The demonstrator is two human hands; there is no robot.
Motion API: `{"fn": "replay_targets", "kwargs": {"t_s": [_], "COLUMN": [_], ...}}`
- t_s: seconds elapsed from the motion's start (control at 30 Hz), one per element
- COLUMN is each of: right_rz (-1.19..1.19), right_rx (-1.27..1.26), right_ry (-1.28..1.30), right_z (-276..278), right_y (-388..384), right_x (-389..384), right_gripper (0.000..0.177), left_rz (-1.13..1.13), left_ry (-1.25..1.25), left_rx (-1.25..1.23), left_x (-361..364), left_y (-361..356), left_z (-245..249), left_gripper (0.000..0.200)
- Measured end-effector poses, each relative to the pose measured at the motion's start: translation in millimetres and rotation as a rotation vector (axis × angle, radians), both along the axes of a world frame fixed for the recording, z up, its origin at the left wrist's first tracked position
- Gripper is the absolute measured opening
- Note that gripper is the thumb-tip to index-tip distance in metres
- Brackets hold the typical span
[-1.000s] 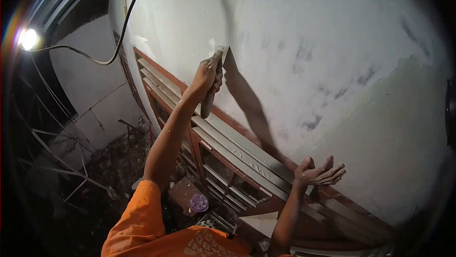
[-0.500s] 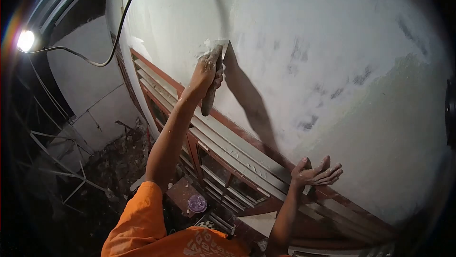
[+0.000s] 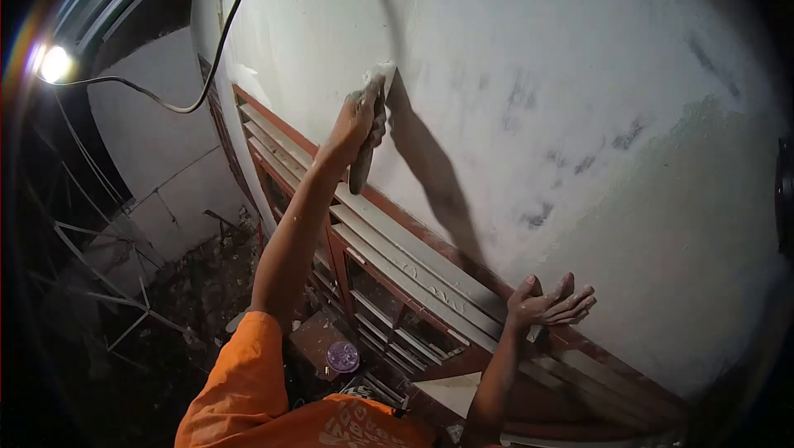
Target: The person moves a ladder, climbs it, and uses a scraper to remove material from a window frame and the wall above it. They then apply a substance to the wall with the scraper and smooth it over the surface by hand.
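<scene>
My left hand [image 3: 361, 117] is wrapped around the handle of a putty knife [image 3: 361, 168], held upright with the handle's end pointing down. Its blade end is up against the white wall [image 3: 496, 51], by a dab of white putty [image 3: 380, 71]. White smears cover the fingers and thumb of this hand. Lower and to the right, my right hand [image 3: 550, 305] is open in front of the wall above the wooden frame, fingers stretched to the right and specked with white. A small pale patch shows beneath its wrist; I cannot make out what it is.
Below the hands runs a reddish-brown window frame [image 3: 335, 253] with pale slats [image 3: 405, 258] bearing putty drips. A bright lamp [image 3: 55, 64] and its black cable [image 3: 217, 59] hang at upper left. Rubble [image 3: 211, 278], metal bars [image 3: 124, 299] and a purple round container [image 3: 342, 357] are below.
My left hand and the putty knife have shifted slightly upward along the wall. The right hand stays almost where it was, and the view has tilted a little.
</scene>
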State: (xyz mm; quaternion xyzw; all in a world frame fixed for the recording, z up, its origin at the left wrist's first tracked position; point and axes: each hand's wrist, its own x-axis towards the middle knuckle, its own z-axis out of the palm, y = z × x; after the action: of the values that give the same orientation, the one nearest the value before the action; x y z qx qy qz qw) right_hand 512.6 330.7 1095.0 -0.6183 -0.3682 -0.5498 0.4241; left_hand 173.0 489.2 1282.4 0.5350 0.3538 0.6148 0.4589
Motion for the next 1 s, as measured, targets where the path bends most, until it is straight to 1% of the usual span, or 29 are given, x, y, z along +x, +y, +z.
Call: {"fn": "replay_targets", "kwargs": {"t_s": [0.03,0.07,0.1,0.17,0.2,0.27,0.3,0.37,0.4,0.5,0.53,0.57,0.63,0.67,0.73,0.77,0.83,0.93,0.97,1.0], "right_rz": [0.002,0.005,0.006,0.011,0.014,0.011,0.012,0.013,0.010,0.003,0.004,0.014,0.023,0.018,0.009,0.007,0.011,0.014,0.017,0.019], "right_rx": [0.004,0.013,0.025,0.033,0.029,0.030,0.028,0.031,0.043,0.017,0.017,0.018,0.030,0.021,0.011,-0.008,-0.024,-0.031,-0.030,-0.030], "right_ry": [0.001,-0.016,-0.032,-0.022,-0.014,-0.014,-0.010,-0.013,-0.018,-0.016,-0.016,-0.013,-0.010,-0.014,-0.017,-0.004,0.003,0.019,0.021,0.024], "right_z": [0,-1,-1,1,1,1,1,1,1,2,1,0,-3,-6,-5,-3,-1,-4,-4,-4], "right_y": [1,1,2,3,1,2,1,2,2,0,0,0,3,2,1,-2,-1,-3,-2,-2], "right_x": [0,2,3,2,1,2,1,0,0,0,0,1,3,5,5,2,1,1,0,1], "right_gripper": [0.060,0.060,0.060,0.060,0.060,0.060,0.060,0.060,0.060,0.060,0.060,0.059,0.058,0.058,0.057,0.057,0.056,0.056,0.057,0.057], "left_rz": [0.015,-0.061,-0.026,-0.013,-0.014,-0.001,0.018,-0.001,-0.010,0.021,-0.041,-0.070,-0.041,-0.042,0.010,0.028,0.022,0.007,0.002,0.028], "left_ry": [0.062,0.094,0.124,0.069,0.073,0.171,0.179,0.120,0.083,0.086,0.100,0.132,0.102,0.103,0.164,0.156,0.086,0.106,0.154,0.150], "left_rx": [0.007,-0.034,-0.031,-0.141,-0.140,-0.085,-0.088,0.026,0.021,0.007,0.107,0.045,-0.084,-0.077,0.042,0.177,0.203,0.230,0.192,0.149], "left_x": [-3,-6,-2,0,-4,-10,-13,-18,-23,-21,-23,-23,-15,-15,-18,-20,-22,-22,-22,-15], "left_y": [-2,-7,-14,-18,-15,-13,-5,5,15,5,6,4,-5,-5,0,9,24,18,15,9], "left_z": [-9,-23,-38,-54,-55,-44,-35,-17,-13,-8,-23,-29,-29,-23,-8,3,36,37,27,11], "left_gripper": [0.050,0.050,0.051,0.051,0.051,0.052,0.052,0.050,0.050,0.048,0.047,0.047,0.048,0.048,0.049,0.050,0.051,0.052,0.050,0.049]}}
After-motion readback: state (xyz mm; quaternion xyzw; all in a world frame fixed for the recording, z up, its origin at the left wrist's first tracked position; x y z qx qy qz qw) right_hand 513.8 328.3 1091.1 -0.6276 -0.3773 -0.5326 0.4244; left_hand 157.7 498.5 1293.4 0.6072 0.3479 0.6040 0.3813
